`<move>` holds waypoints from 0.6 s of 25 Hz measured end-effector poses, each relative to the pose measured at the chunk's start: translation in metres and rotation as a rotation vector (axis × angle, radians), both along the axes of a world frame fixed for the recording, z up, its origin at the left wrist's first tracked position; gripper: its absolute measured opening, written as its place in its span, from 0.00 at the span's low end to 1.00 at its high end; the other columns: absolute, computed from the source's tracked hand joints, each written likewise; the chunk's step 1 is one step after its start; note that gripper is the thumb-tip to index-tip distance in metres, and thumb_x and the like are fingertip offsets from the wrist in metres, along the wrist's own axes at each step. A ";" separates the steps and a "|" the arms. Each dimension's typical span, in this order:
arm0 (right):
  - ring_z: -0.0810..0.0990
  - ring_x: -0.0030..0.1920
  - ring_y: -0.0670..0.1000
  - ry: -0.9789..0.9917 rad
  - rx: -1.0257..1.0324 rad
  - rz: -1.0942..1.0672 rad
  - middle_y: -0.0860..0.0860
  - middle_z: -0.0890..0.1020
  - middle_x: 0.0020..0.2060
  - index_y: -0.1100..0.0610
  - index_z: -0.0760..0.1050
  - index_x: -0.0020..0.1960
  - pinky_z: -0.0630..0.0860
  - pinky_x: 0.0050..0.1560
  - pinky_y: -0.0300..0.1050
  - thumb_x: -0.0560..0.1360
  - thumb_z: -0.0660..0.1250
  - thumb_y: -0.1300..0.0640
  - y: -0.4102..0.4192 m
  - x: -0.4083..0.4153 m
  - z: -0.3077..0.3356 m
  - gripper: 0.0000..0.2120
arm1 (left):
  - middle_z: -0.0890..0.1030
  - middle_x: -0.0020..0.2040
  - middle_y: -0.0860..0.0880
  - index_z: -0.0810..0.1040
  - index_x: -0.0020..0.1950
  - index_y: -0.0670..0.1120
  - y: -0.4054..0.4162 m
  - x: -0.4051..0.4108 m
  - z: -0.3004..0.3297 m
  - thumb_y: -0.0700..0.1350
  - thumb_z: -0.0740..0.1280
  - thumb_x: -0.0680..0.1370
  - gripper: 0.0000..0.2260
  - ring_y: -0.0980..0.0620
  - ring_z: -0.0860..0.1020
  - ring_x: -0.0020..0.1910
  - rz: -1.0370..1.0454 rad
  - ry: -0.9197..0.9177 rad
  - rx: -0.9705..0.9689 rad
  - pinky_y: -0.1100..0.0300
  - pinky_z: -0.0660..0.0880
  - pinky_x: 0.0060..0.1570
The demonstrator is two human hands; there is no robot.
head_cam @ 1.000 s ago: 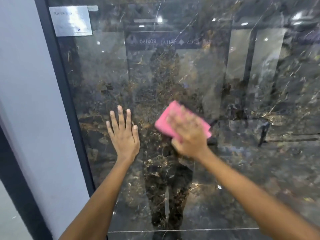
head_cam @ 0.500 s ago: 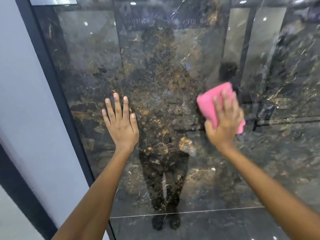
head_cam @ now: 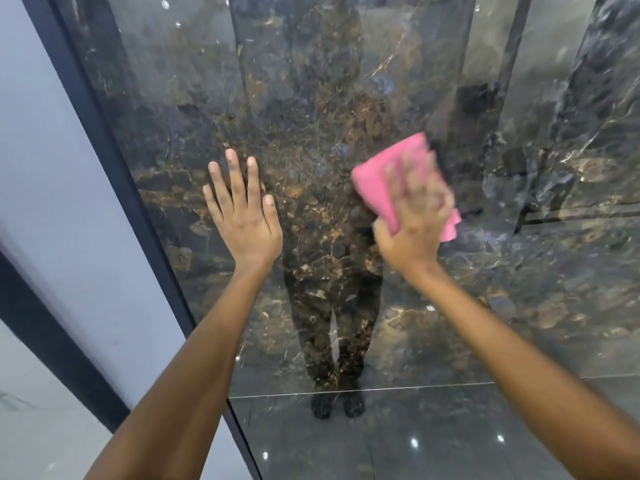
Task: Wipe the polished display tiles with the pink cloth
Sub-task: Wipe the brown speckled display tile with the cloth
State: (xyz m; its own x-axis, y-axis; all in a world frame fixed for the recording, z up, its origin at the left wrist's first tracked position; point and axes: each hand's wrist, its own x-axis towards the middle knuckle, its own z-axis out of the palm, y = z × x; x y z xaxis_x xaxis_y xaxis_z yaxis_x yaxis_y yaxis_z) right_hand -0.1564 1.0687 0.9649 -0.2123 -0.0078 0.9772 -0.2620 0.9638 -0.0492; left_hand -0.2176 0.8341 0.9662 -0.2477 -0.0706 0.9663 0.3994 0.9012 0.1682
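Note:
A dark polished marble display tile [head_cam: 311, 98] with gold veins stands upright in front of me and mirrors a standing person. My left hand [head_cam: 242, 216] lies flat on it, fingers straight and spread, left of centre. My right hand [head_cam: 415, 220], blurred by motion, presses the folded pink cloth [head_cam: 381, 181] against the tile with spread fingers. The cloth sticks out above and to the left of the fingers, and one corner shows at the hand's right. The two hands are roughly level and about a hand's width apart.
A dark metal frame [head_cam: 114, 174] borders the tile on the left, with a pale wall panel [head_cam: 45, 168] beyond it. A thin horizontal joint [head_cam: 415, 388] separates this tile from a darker polished tile [head_cam: 415, 438] below.
My right hand swept the cloth right and up, then back left toward the middle. My left hand stayed flat in place. The view tilted downward, and the label at the top left left the frame.

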 end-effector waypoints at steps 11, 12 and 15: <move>0.52 0.77 0.53 -0.258 0.523 0.108 0.43 0.55 0.77 0.50 0.63 0.74 0.50 0.74 0.52 0.72 0.63 0.55 0.072 0.035 -0.066 0.30 | 0.40 0.80 0.55 0.46 0.80 0.53 -0.034 0.032 -0.140 0.52 0.47 0.84 0.24 0.50 0.40 0.79 -0.066 -0.280 0.038 0.42 0.41 0.74; 0.52 0.77 0.55 -0.185 0.242 0.044 0.43 0.52 0.77 0.52 0.63 0.74 0.49 0.73 0.51 0.72 0.62 0.55 0.073 0.033 -0.053 0.30 | 0.38 0.80 0.55 0.43 0.80 0.53 -0.036 0.024 -0.148 0.53 0.45 0.84 0.25 0.50 0.38 0.78 -0.058 -0.265 0.011 0.43 0.40 0.74; 0.56 0.76 0.58 -0.222 0.000 -0.134 0.44 0.48 0.78 0.52 0.51 0.78 0.60 0.68 0.56 0.71 0.60 0.55 0.036 0.026 -0.123 0.38 | 0.39 0.80 0.53 0.42 0.80 0.54 -0.034 0.006 -0.153 0.54 0.43 0.84 0.24 0.49 0.39 0.79 -0.035 -0.148 0.019 0.45 0.39 0.75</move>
